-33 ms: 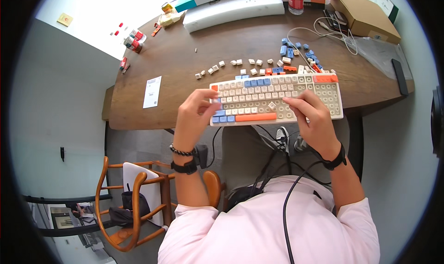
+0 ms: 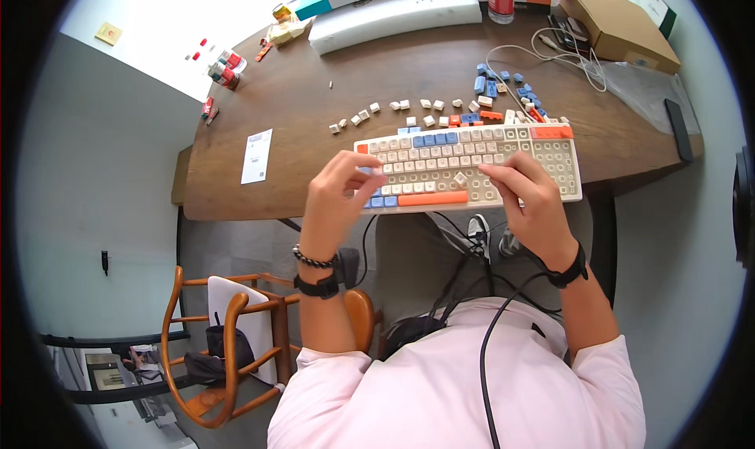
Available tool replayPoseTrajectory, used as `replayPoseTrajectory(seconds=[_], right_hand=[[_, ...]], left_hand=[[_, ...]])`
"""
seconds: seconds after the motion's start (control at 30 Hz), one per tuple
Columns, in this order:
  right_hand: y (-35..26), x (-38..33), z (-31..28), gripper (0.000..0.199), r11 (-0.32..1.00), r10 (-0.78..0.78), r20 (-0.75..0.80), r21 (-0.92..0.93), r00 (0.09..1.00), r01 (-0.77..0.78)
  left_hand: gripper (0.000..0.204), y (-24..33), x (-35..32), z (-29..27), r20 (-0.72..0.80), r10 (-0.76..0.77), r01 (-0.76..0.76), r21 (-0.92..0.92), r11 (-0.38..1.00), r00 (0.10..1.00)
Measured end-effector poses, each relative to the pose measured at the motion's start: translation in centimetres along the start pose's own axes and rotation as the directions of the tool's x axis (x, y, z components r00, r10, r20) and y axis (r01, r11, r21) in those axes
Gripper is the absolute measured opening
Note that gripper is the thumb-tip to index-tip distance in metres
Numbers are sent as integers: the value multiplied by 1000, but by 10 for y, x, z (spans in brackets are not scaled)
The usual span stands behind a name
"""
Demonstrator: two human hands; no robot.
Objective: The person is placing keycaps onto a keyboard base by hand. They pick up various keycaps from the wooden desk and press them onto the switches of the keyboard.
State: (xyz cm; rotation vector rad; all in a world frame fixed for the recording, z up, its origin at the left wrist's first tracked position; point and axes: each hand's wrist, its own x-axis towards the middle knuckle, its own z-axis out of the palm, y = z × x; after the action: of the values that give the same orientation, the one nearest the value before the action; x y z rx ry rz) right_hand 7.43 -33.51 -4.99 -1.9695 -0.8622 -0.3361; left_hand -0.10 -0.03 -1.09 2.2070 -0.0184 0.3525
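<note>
A keyboard (image 2: 472, 200) with white, blue and orange keycaps lies along the table's near edge. Many sockets on its right side and along one middle row are bare. One white keycap (image 2: 460, 179) sits tilted among those sockets. Over the keyboard's left end is my left hand (image 2: 338, 189), thumb and fingers curled toward each other; what lies between the tips is too blurred to name. My right hand (image 2: 528, 185) is pinched, its fingertips at the keyboard right of the tilted keycap. Anything inside that pinch is hidden.
Loose white keycaps (image 2: 374, 107) and blue keycaps (image 2: 491, 87) lie beyond the keyboard. Farther back are white foam (image 2: 393, 28), a cardboard box (image 2: 621, 28), a bottle (image 2: 501, 1) and a cable (image 2: 543, 49). A paper card (image 2: 257, 156) lies left, a black phone-like slab (image 2: 678, 130) right.
My left hand has shifted slightly right over the keyboard's left end. The right hand stays in its pinch at the same spot.
</note>
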Motion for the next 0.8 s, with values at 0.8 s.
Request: replayPoseTrajectory(seconds=[0.8], right_hand=[[3, 0, -5, 35, 999, -41, 7, 11, 999, 41]], left_hand=[[29, -3, -2, 82, 47, 274, -277, 220, 935, 961]])
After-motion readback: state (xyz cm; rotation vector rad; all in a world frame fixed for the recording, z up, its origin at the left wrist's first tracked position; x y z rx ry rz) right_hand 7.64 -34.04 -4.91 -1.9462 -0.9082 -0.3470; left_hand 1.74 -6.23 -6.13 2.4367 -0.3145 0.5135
